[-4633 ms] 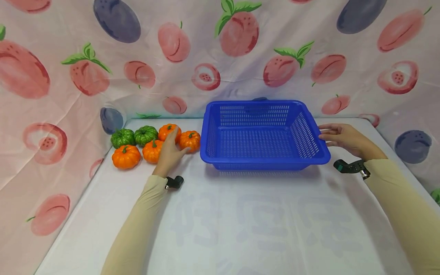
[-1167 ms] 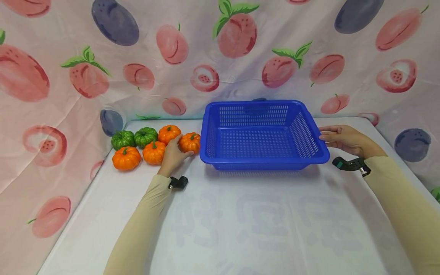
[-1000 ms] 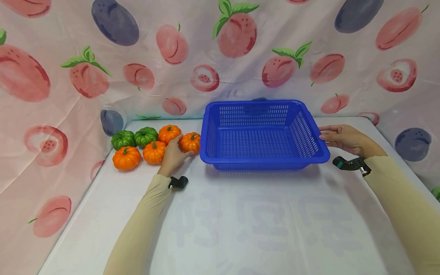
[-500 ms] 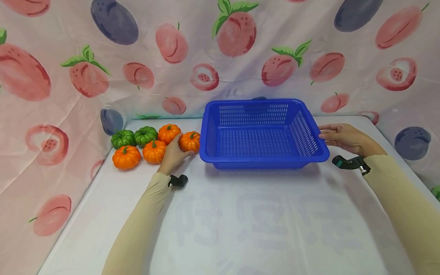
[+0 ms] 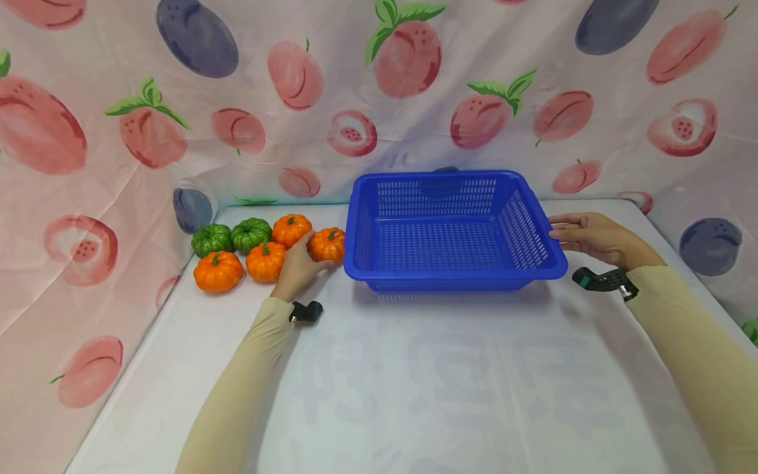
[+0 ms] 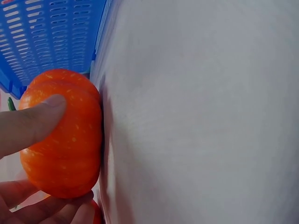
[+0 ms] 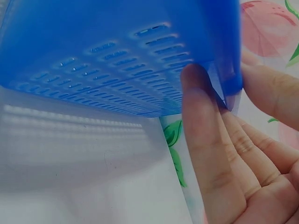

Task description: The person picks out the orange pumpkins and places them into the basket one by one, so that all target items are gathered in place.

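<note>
My left hand [image 5: 298, 264] grips an orange pumpkin [image 5: 329, 246] that stands right beside the blue plastic basket [image 5: 456, 274]. In the left wrist view the thumb lies across the ribbed, speckled pumpkin [image 6: 77, 140], and curled fingers [image 6: 39, 212] press its other side. To its left are two more orange pumpkins [image 5: 291, 230] close to the hand. My right hand [image 5: 601, 240] pinches the basket's right rim. Seen from the right wrist, the thumb is on the rim's far side and a finger [image 7: 210, 149] is against the slotted wall beneath.
Two green pumpkins [image 5: 251, 235] and another orange pumpkin [image 5: 218, 271] sit at the left of the group. A white cloth covers the table [image 5: 438, 388]. Behind it hangs a fruit-printed curtain [image 5: 414, 118]. Each wrist carries a small black camera mount [image 5: 601, 282].
Since the oldest frame, my left hand has come down and right, from over the rear pumpkins onto the one beside the basket. Over the last second, both hands have held still.
</note>
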Available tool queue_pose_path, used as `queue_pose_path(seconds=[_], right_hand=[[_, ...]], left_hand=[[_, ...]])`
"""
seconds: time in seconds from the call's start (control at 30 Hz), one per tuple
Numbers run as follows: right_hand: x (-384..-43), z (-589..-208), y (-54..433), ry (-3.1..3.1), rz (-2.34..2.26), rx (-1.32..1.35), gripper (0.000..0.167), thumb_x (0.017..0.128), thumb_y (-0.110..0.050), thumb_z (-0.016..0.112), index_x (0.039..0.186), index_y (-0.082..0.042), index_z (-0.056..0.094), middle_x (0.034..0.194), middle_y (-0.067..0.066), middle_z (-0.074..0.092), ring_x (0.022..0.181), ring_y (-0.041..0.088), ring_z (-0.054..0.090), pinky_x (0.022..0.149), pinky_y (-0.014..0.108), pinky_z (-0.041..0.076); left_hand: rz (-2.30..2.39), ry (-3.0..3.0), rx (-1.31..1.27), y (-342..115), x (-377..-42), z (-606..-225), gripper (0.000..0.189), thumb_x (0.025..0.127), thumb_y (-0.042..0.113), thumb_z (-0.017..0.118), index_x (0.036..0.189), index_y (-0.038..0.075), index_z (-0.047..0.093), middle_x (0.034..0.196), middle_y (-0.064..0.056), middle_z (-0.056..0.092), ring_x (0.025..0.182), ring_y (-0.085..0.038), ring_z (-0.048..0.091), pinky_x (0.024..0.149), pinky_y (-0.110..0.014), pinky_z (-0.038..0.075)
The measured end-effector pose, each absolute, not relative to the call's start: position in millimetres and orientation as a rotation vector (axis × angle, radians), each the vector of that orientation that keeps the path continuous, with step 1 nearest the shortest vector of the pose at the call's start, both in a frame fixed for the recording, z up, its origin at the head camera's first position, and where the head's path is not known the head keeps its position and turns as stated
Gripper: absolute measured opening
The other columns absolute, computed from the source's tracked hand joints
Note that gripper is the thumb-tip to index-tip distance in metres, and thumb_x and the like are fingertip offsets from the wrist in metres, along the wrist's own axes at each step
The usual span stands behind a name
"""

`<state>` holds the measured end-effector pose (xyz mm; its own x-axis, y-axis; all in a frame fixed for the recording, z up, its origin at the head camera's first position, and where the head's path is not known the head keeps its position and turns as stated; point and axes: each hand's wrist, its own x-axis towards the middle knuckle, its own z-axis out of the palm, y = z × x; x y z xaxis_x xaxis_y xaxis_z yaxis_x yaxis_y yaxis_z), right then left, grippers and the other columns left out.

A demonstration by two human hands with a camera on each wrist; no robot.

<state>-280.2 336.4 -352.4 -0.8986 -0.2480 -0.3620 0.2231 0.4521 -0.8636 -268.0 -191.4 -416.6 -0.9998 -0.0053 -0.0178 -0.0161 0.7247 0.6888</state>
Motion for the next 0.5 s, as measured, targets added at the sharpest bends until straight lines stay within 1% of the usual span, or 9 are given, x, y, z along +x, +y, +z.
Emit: queue_pose_path(seconds=[0.17, 0.2, 0.23, 0.3, 0.33, 0.37, 0.43, 0.5], right_hand=[[-280.5, -352.5, 336.9, 2.252, -1.449, -0.027, 0.074, 0.094, -0.025, 0.057, 0.146, 0.008, 0.017, 0.091, -0.026, 0.064, 0.089, -0.004, 0.064, 0.081, 0.014, 0.054], [-280.7, -352.8, 336.9, 2.251, -1.453, -0.025, 0.074, 0.094, -0.025, 0.057, 0.146, 0.008, 0.017, 0.090, -0.026, 0.064, 0.089, -0.004, 0.064, 0.080, 0.014, 0.054], [-280.8, -353.1, 336.9, 2.251, -1.456, -0.022, 0.074, 0.094, -0.025, 0.057, 0.146, 0.008, 0.017, 0.090, -0.026, 0.064, 0.088, -0.004, 0.064, 0.080, 0.014, 0.054], [-280.9, -353.9, 337.0, 2.255, -1.459, -0.015, 0.074, 0.094, -0.025, 0.058, 0.147, 0.007, 0.017, 0.090, -0.027, 0.064, 0.088, -0.005, 0.064, 0.080, 0.014, 0.054], [-281.0, -354.4, 336.9, 2.257, -1.460, -0.013, 0.074, 0.094, -0.026, 0.058, 0.147, 0.007, 0.017, 0.090, -0.027, 0.064, 0.088, -0.005, 0.064, 0.080, 0.014, 0.054], [-281.0, -354.8, 336.9, 2.265, -1.457, -0.010, 0.075, 0.093, -0.026, 0.058, 0.147, 0.006, 0.018, 0.089, -0.027, 0.064, 0.088, -0.005, 0.064, 0.080, 0.014, 0.054], [-281.1, -355.4, 336.9, 2.268, -1.458, -0.006, 0.075, 0.093, -0.027, 0.058, 0.147, 0.006, 0.017, 0.089, -0.028, 0.063, 0.088, -0.005, 0.064, 0.081, 0.014, 0.054], [-281.0, -355.6, 336.7, 2.271, -1.458, -0.006, 0.075, 0.093, -0.027, 0.058, 0.147, 0.006, 0.017, 0.089, -0.028, 0.063, 0.088, -0.005, 0.064, 0.081, 0.015, 0.054]], left_hand=[[1.182, 2.905, -0.022, -192.1, -267.5, -416.5, 0.083, 0.080, 0.021, 0.075, 0.146, 0.001, 0.029, 0.145, -0.021, 0.041, 0.129, -0.035, 0.045, 0.113, -0.046, 0.032], [1.185, 2.908, -0.022, -192.3, -267.2, -416.3, 0.083, 0.080, 0.021, 0.075, 0.146, 0.000, 0.029, 0.144, -0.022, 0.042, 0.126, -0.034, 0.047, 0.113, -0.046, 0.034], [1.187, 2.912, -0.018, -192.6, -267.0, -416.2, 0.083, 0.080, 0.022, 0.075, 0.146, 0.000, 0.029, 0.142, -0.022, 0.044, 0.119, -0.033, 0.052, 0.110, -0.045, 0.037], [1.200, 2.914, -0.015, -193.1, -266.3, -416.2, 0.083, 0.080, 0.022, 0.075, 0.146, 0.000, 0.030, 0.132, -0.024, 0.052, 0.096, -0.031, 0.058, 0.097, -0.041, 0.047], [1.206, 2.919, -0.012, -193.4, -266.2, -416.3, 0.083, 0.080, 0.023, 0.075, 0.145, -0.001, 0.030, 0.126, -0.024, 0.056, 0.084, -0.028, 0.057, 0.088, -0.038, 0.049], [1.210, 2.923, -0.007, -193.6, -266.0, -416.5, 0.083, 0.080, 0.023, 0.076, 0.145, -0.001, 0.031, 0.117, -0.023, 0.060, 0.073, -0.025, 0.053, 0.079, -0.035, 0.049], [1.221, 2.928, 0.004, -193.9, -265.9, -417.1, 0.084, 0.079, 0.024, 0.076, 0.145, -0.002, 0.031, 0.099, -0.020, 0.061, 0.058, -0.019, 0.042, 0.064, -0.030, 0.042], [1.223, 2.934, 0.010, -194.1, -265.6, -417.5, 0.084, 0.079, 0.025, 0.076, 0.145, -0.002, 0.031, 0.085, -0.015, 0.057, 0.054, -0.016, 0.038, 0.059, -0.026, 0.038]])
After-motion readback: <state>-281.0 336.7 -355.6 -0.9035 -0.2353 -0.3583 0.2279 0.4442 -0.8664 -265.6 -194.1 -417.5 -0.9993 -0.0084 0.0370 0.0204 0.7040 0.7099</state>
